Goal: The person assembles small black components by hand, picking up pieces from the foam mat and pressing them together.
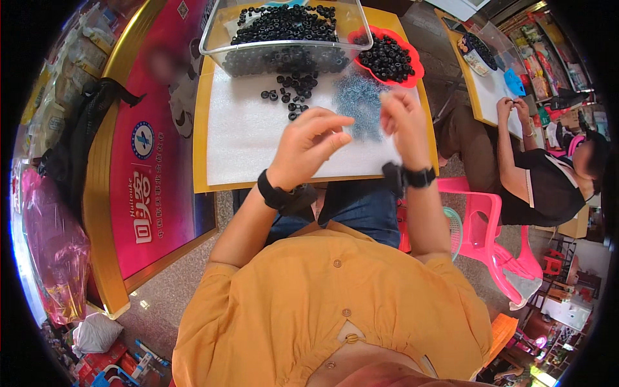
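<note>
My left hand [312,143] hovers over the white foam sheet [238,138], thumb and fingertips apart, with nothing visible between them. Across from it, my right hand [406,126] has its fingers curled together at the right side of the sheet; whatever they pinch, if anything, is too small to make out. Between and beyond the hands spreads a pile of small, translucent bluish pieces [358,103]. Several loose black ring-like parts [296,87] lie just past my left hand. More black parts [387,58] fill a red scalloped bowl [419,68] beyond my right hand.
A clear plastic bin [222,55] of black parts stands at the table's far edge. The yellow-edged table [201,135] has a pink panel [138,187] on its left. To the right are a pink chair [480,219] and another person [541,174] working at a second table [480,97].
</note>
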Motion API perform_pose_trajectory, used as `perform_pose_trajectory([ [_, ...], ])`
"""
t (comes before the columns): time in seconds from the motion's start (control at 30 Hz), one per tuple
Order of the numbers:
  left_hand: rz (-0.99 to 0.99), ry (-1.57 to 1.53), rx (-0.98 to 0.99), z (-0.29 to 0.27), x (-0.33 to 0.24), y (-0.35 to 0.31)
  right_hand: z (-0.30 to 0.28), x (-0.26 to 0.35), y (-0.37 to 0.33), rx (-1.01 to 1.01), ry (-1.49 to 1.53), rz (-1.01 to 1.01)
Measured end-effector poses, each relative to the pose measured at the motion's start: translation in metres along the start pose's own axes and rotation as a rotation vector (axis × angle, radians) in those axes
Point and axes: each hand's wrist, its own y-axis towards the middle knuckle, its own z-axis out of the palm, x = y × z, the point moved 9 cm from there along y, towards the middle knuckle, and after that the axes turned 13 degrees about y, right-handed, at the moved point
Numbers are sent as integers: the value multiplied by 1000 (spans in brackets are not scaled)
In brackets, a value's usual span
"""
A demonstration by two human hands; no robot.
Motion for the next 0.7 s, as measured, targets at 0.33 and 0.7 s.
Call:
perform_pose_trajectory([
  [0.33, -194, -156, -282, -76, 23, 3, -4, 28, 81, 42, -676, -312],
  [0.7, -264, -191, -301, -78, 37, 4, 127, -53, 66, 556, -1406, -441],
])
